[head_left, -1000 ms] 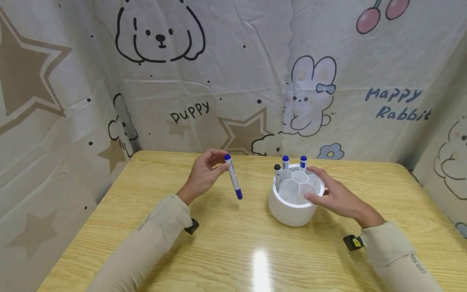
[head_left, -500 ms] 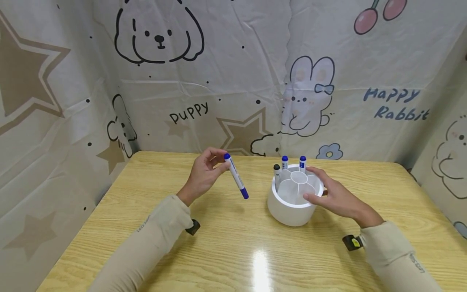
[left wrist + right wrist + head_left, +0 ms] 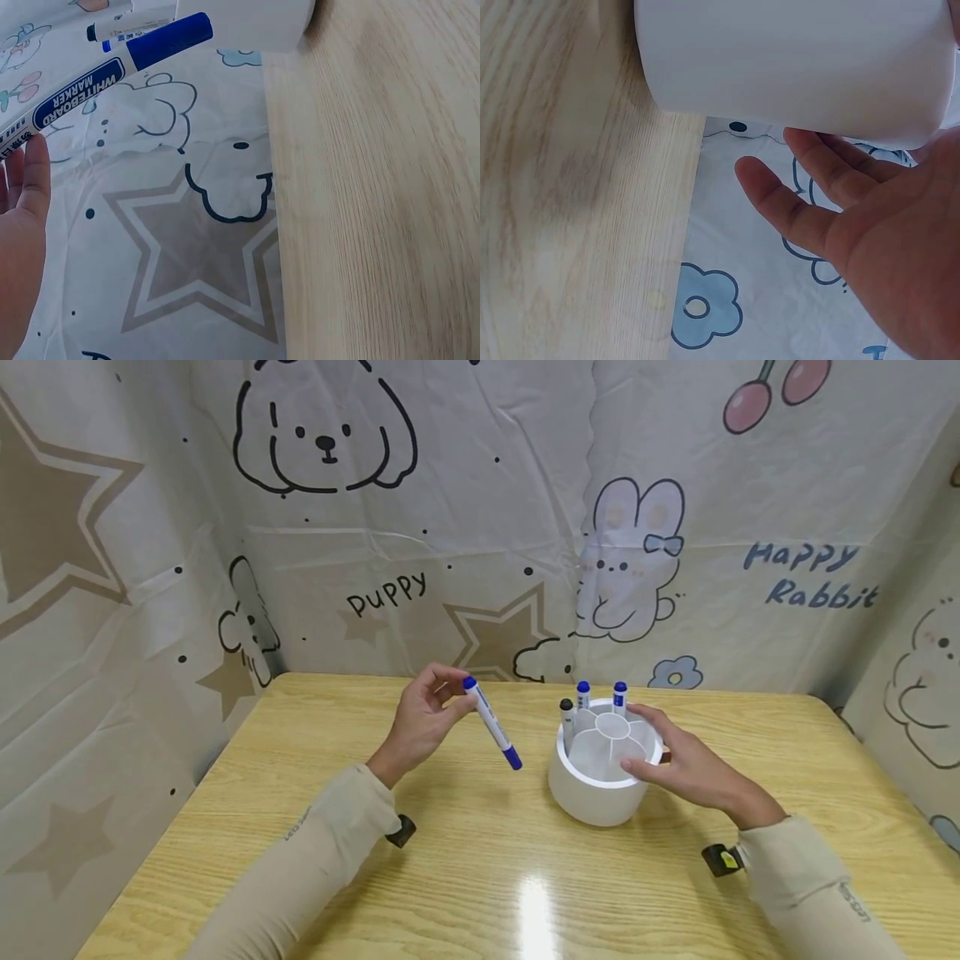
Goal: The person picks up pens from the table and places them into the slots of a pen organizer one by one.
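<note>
In the head view my left hand (image 3: 423,714) pinches a white whiteboard marker (image 3: 492,723) near its upper blue end. The marker tilts, its blue cap pointing down and right, above the table and apart from the pen holder. "WHITEBOARD MARKER" is printed on the barrel (image 3: 79,94) in the left wrist view. My right hand (image 3: 697,764) holds the right side of the round white pen holder (image 3: 596,797), thumb over the rim and fingers along the outside. Two blue-ended markers (image 3: 583,695) and a black-ended marker (image 3: 567,722) stand in its back and left compartments.
Both hands work over a wooden table (image 3: 465,877). A printed curtain (image 3: 480,502) hangs behind the table's far edge and along its sides. Small black devices (image 3: 401,832) sit at both wrists. Dividers split the holder around a central ring (image 3: 612,725).
The marker's lower end has swung right, towards the pen holder, so the marker leans more. The left hand has hardly moved. The right hand keeps its place on the holder.
</note>
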{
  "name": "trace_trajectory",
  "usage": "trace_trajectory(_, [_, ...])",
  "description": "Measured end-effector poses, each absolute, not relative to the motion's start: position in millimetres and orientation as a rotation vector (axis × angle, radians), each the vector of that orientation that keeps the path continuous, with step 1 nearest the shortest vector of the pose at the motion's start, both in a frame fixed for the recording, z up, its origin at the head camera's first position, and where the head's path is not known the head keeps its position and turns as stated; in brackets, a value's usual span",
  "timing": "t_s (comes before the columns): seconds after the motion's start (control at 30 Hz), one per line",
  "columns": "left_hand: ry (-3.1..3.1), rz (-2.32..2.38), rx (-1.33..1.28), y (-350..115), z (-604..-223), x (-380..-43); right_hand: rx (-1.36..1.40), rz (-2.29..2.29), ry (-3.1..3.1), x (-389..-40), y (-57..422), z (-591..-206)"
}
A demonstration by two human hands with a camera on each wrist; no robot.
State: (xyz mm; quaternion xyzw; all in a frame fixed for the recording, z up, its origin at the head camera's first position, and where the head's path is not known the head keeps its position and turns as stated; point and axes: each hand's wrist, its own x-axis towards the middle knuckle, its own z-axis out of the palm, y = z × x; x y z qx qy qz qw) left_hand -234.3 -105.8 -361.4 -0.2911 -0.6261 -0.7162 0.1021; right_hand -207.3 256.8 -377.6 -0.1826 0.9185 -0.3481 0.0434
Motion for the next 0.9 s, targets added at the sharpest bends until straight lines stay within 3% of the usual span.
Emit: trace_trajectory(0.9, [-1.735,-2.139,-0.975,-90.5,-356.7,-229.7,-0.553,-1.062,2.815,-206.7,256.3,-377.0])
